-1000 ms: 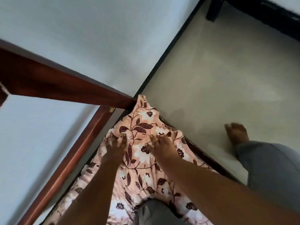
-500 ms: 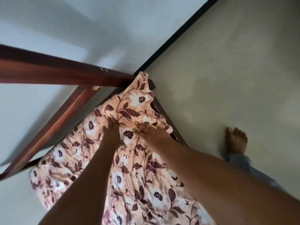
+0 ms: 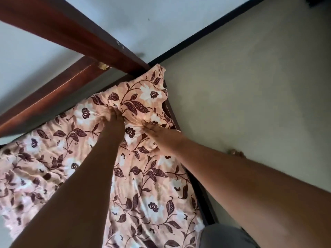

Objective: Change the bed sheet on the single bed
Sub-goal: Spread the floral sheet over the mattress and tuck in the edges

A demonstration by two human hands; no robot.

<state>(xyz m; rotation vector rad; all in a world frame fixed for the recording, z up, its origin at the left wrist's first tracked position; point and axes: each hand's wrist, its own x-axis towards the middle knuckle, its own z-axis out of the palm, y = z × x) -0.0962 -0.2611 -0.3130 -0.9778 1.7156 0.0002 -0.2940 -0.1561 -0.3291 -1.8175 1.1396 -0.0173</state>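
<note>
Two bare forearms reached out from the bottom of the head view across the bed, over the floral sheet [image 3: 146,185], which lay spread and creased over the near part of the bed and ran up to the far corner. A grey trouser knee [image 3: 225,237] showed at the lower right, at the bed's edge. Farther along, the left hand [image 3: 112,117] pressed down into the cloth with its fingers [image 3: 107,111] sunk into a fold, so whether they gripped the fabric or only pushed it could not be told. Just beside it, the right hand [image 3: 157,130] lay flatter on the sheet, its fingers fairly straight and pointing toward the bunched cloth at the corner, holding nothing that could be seen. Beyond both hands the sheet's corner [image 3: 154,86] stood up loose and puckered against the dark wooden bed frame [image 3: 93,38], where two rails met. To the right lay the pale floor [image 3: 250,86], with toes [image 3: 234,152] just showing past the right forearm. The step in hand appeared to be fitting this far corner. The next move would probably call for pushing the loose corner down between mattress and frame, then drawing the creases flat toward the near side
</note>
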